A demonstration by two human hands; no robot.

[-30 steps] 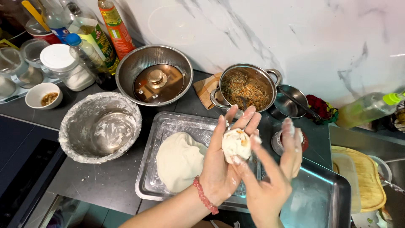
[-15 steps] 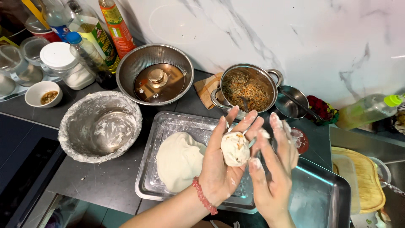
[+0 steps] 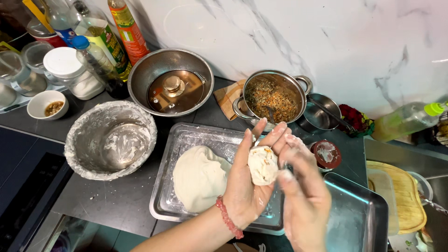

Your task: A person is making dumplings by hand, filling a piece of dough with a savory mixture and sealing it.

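Note:
My left hand (image 3: 247, 186) is held palm up over a metal tray (image 3: 186, 140), with a red bead bracelet at its wrist. It cradles a small ball of dough (image 3: 262, 164) with bits of filling showing at the top. Floury fingers of my right hand (image 3: 303, 196) press against the ball's right side. A large flat lump of dough (image 3: 198, 177) lies in the tray below. Behind the hands stands a steel pot of chopped filling (image 3: 270, 95).
A floury metal bowl (image 3: 109, 140) sits to the left. A colander holding a lid (image 3: 170, 81) and several bottles (image 3: 105, 37) stand at the back. A second metal tray (image 3: 359, 219) and a wooden board (image 3: 403, 196) lie at the right.
My right hand has moved in from an open position and closed against the dough ball. The ball now looks more gathered. My left hand has stayed in place.

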